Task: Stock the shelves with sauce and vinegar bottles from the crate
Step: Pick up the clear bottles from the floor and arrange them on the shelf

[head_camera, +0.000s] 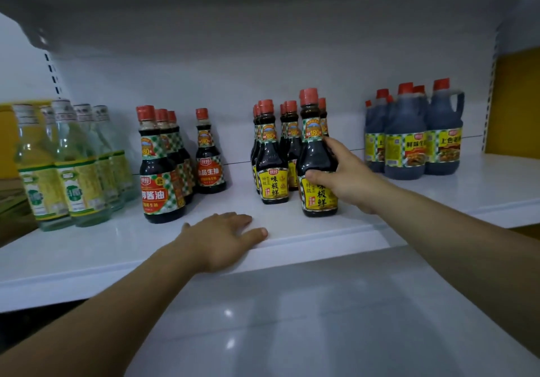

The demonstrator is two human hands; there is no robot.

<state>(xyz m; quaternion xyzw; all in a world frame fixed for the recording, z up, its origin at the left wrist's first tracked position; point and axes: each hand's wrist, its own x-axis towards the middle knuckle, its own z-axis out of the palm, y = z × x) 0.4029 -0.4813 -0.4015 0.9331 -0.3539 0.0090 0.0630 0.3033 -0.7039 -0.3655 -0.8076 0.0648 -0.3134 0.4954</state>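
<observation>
We are setting a dark, yellow-labelled sauce bottle (pixel 318 157) upright on the white shelf (pixel 292 230), gripped by our right hand (pixel 347 178); our left hand (pixel 222 236) lies flat, holding nothing. Next comes letting go, we judge.

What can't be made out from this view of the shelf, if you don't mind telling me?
- Crate: nowhere in the head view; it lies beyond the frame's edges.
- Yellow-label bottle: the right hand gripping it covers the right side of its label.
- Rear bottles: the front ones hide how many stand behind.
- Clear bottles at left: blurred, so their label text is unreadable.
</observation>
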